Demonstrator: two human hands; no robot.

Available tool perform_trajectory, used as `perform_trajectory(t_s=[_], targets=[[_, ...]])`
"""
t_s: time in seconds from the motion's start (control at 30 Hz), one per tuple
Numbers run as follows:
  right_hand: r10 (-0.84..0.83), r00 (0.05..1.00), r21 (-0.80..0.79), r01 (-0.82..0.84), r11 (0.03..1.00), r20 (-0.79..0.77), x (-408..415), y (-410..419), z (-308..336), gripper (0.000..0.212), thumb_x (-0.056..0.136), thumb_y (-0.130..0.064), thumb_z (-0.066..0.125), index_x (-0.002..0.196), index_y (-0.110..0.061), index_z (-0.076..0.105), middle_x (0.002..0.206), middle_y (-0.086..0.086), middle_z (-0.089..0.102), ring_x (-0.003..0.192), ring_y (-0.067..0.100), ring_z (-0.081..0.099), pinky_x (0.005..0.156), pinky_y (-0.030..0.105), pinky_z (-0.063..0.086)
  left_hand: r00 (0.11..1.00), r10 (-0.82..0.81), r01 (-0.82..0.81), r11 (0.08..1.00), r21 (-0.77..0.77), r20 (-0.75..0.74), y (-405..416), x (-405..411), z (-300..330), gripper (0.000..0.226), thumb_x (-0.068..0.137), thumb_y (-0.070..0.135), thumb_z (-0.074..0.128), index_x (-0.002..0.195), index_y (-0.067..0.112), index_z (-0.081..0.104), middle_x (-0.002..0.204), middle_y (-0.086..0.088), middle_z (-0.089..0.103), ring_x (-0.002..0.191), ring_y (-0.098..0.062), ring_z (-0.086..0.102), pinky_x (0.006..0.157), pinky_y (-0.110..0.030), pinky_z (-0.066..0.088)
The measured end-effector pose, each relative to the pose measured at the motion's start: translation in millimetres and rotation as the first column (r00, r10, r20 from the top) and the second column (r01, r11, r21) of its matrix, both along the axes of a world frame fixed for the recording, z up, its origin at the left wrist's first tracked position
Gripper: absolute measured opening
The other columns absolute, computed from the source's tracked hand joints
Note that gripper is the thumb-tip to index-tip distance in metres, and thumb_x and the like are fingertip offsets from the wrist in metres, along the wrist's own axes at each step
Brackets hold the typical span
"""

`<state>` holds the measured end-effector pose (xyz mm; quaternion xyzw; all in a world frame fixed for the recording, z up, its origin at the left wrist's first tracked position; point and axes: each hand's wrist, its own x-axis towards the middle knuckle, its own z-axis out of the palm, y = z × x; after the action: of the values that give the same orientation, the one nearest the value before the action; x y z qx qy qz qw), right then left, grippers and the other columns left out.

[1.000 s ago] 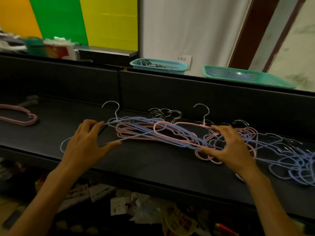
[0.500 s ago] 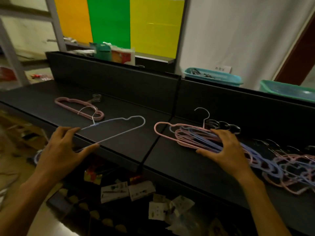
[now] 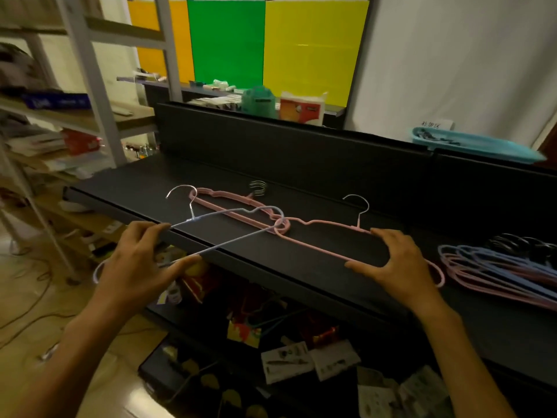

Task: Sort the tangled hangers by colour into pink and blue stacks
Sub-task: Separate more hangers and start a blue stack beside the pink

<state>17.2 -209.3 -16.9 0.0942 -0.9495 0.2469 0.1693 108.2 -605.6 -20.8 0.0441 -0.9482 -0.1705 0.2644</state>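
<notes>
- Blue hanger [image 3: 211,233] pinched in left hand [image 3: 135,267] off desk [image 3: 316,257] edge, kept apart from pink.
- Pink hanger [image 3: 325,236] gripped by right hand [image 3: 394,263], aimed at pink stack [image 3: 229,203].
- Tangled pile [image 3: 497,273] far right.

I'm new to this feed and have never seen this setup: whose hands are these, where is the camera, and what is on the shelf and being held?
There is no machine: a person works with bare hands, filmed by a camera worn on the head, looking down. The left hand holds a blue hanger. The right hand holds a pink hanger. Both hangers reach toward the pink stack lying on the black shelf. At the right edge lies the tangled pile of pink and blue hangers waiting to be sorted.
</notes>
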Motion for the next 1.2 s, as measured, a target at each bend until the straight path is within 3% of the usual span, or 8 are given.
perform_trajectory(t_s=[0.2,0.5,0.7,1.2], targets=[[-0.039,0.999,0.021,0.039,0.999,0.015,-37.7,-78.7,-5.6,0.085,0.064,-0.058,0.074,0.135,-0.022,0.043,0.135,0.003,0.044,0.124,0.019,0.038,0.102,0.037,0.036,0.999,-0.043,0.043,0.999,-0.002,-0.014,-54.6,-39.7,-1.5,0.086,0.065,0.064,0.060,0.131,0.010,0.047,0.124,-0.010,0.043,0.106,-0.023,0.050,0.079,-0.032,0.048],[-0.096,0.989,0.047,0.091,0.995,0.116,-102.4,-169.9,-13.4,0.090,0.063,-0.065,0.070,0.138,-0.028,0.038,0.139,0.000,0.038,0.127,0.018,0.036,0.103,0.035,0.034,0.987,-0.162,0.161,0.987,0.018,0.004,-129.9,-138.2,1.8,0.085,0.066,0.066,0.060,0.132,0.017,0.044,0.126,-0.003,0.039,0.108,-0.019,0.048,0.083,-0.033,0.049],[-0.145,0.976,0.095,0.131,0.987,0.162,-130.5,-209.7,-18.3,0.091,0.064,-0.068,0.068,0.139,-0.029,0.035,0.142,0.000,0.035,0.130,0.018,0.034,0.105,0.036,0.033,0.972,-0.233,0.232,0.972,0.040,0.024,-166.3,-193.8,2.5,0.085,0.064,0.066,0.062,0.133,0.021,0.042,0.128,-0.003,0.036,0.110,-0.019,0.046,0.084,-0.033,0.047],[-0.179,0.933,0.049,0.173,0.984,0.313,-144.1,-270.2,-25.1,0.093,0.058,-0.073,0.067,0.137,-0.036,0.037,0.141,-0.010,0.034,0.128,0.013,0.035,0.105,0.034,0.037,0.850,-0.526,0.523,0.849,0.075,0.017,-196.0,-292.8,12.5,0.088,0.062,0.067,0.059,0.134,0.020,0.041,0.130,-0.002,0.035,0.113,-0.019,0.045,0.086,-0.036,0.048]])
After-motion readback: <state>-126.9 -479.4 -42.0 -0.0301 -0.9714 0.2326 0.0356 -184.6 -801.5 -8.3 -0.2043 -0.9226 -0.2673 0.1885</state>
